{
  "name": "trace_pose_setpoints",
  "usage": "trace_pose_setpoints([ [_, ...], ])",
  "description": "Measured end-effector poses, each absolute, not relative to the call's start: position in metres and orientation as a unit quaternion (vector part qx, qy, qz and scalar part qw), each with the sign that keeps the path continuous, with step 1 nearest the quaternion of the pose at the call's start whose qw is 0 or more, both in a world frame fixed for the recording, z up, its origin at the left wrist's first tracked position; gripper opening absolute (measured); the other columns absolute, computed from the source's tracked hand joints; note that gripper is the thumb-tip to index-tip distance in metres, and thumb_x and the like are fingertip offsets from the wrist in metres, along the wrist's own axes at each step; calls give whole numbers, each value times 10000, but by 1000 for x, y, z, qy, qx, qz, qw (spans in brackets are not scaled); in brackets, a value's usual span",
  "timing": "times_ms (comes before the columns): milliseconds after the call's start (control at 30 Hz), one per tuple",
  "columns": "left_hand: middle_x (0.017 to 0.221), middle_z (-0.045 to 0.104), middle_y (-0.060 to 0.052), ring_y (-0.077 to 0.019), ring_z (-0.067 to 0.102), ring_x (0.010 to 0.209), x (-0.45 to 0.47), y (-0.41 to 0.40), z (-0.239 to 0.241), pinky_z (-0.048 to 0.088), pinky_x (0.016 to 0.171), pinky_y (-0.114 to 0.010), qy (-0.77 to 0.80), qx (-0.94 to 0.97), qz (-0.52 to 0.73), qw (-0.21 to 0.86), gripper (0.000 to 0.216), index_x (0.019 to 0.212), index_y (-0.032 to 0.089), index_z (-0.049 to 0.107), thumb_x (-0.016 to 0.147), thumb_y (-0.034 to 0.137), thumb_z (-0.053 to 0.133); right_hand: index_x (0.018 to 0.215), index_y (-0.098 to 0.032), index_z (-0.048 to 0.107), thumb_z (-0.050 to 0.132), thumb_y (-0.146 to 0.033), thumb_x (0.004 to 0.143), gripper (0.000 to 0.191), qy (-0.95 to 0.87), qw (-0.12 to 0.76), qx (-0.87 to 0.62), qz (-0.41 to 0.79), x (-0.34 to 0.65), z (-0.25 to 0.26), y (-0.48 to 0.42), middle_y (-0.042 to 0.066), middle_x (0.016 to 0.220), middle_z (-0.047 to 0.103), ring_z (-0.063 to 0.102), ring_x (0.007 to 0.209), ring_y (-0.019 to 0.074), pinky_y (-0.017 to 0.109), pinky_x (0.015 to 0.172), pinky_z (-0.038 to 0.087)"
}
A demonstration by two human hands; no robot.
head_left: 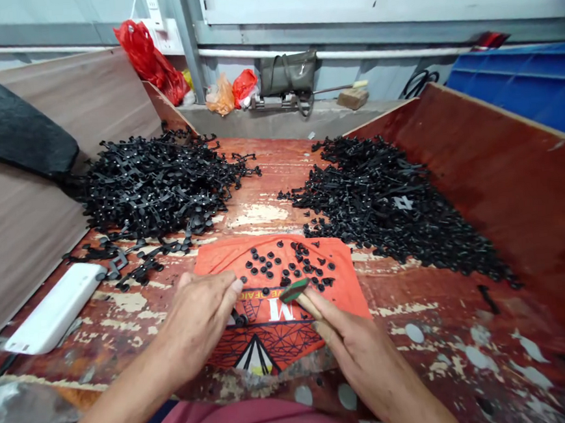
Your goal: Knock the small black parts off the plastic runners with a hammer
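Note:
My right hand (345,333) is closed round the pale wooden handle of a small hammer (296,290) with a worn green head. The hammer head hangs over an orange printed cloth (338,301) on the bench. My left hand (205,318) is pinched at the cloth's left side on a small black part (239,319), most of it hidden under the fingers. Several small round black caps (270,264) lie scattered on the cloth beyond both hands.
A heap of black parts (157,182) sits back left, another pile of black pieces (379,197) at right. Wooden boards (493,149) wall both sides. A white power bank (58,307) with a cable lies left. A blue crate (522,88) stands beyond the right board.

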State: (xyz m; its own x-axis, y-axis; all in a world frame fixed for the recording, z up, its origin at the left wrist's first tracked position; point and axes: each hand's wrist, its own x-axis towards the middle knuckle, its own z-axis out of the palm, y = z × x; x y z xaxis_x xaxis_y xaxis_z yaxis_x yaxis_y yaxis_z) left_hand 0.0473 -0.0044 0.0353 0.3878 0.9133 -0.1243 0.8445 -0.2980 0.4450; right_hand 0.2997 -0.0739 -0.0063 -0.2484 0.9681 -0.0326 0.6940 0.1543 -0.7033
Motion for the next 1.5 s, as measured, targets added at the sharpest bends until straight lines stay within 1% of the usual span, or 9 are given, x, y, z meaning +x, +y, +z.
trace_pose_setpoints([
  [100, 676, 582, 3, -177, 536, 682, 60, 0, 19, 295, 711, -311, 538, 790, 68, 288, 406, 667, 204, 464, 983, 377, 278, 1445, -358, 411, 403, -197, 989, 483, -734, 189, -574, 308, 299, -13, -84, -5, 1313, 630, 640, 1132, 205, 404, 960, 531],
  [233, 637, 554, 8, -166, 513, 652, 72, 5, 8, 290, 700, -298, 527, 793, 67, 297, 360, 634, 200, 419, 957, 291, 292, 1440, -378, 410, 430, -170, 973, 513, -739, 187, -574, 299, 299, -20, -88, -22, 1278, 654, 683, 1049, 203, 425, 952, 535],
  [400, 614, 559, 3, -161, 499, 621, 74, 7, 3, 275, 698, -303, 523, 806, 54, 273, 339, 604, 194, 432, 924, 257, 340, 1441, -370, 409, 437, -160, 970, 517, -737, 189, -574, 304, 299, -21, -87, -23, 1305, 636, 675, 1066, 203, 422, 949, 539],
  [633, 573, 508, 15, -141, 440, 567, 74, 10, 1, 257, 662, -284, 521, 802, 46, 290, 365, 579, 188, 396, 926, 289, 346, 1448, -346, 403, 427, -143, 964, 525, -734, 195, -567, 318, 300, -18, -85, -16, 1327, 618, 656, 1104, 194, 422, 974, 525],
  [1033, 491, 450, 34, -125, 367, 492, 72, 20, 2, 226, 600, -268, 516, 794, 29, 321, 345, 513, 183, 400, 853, 238, 411, 1445, -373, 405, 435, -166, 973, 517, -736, 196, -565, 318, 302, -9, -80, -29, 1304, 636, 655, 1106, 185, 382, 945, 545],
  [1167, 501, 466, 30, -130, 409, 507, 75, 20, 4, 237, 590, -261, 515, 793, 28, 323, 348, 523, 190, 444, 862, 254, 396, 1486, -362, 328, 399, -194, 997, 522, -742, 233, -562, 280, 294, 6, -67, -2, 1279, 655, 672, 1070, 193, 380, 919, 555],
  [1267, 523, 496, 21, -139, 426, 526, 75, 21, 3, 247, 597, -261, 518, 796, 28, 313, 345, 537, 194, 473, 865, 265, 393, 1483, -349, 338, 397, -183, 997, 517, -755, 238, -550, 265, 287, 15, -58, -3, 1276, 658, 677, 1055, 185, 374, 940, 543],
  [1400, 527, 484, 26, -140, 414, 526, 69, 22, 1, 236, 582, -259, 524, 791, 49, 313, 347, 535, 195, 436, 869, 286, 403, 1487, -344, 324, 396, -146, 981, 548, -754, 235, -553, 265, 285, 15, -52, -29, 1321, 624, 654, 1102, 162, 342, 956, 533],
  [1500, 524, 479, 34, -136, 429, 526, 66, 22, 1, 246, 581, -252, 521, 785, 64, 330, 332, 546, 195, 440, 867, 275, 412, 1478, -344, 345, 392, -140, 973, 546, -747, 226, -566, 264, 289, 9, -54, -31, 1324, 620, 663, 1086, 175, 365, 948, 538],
])
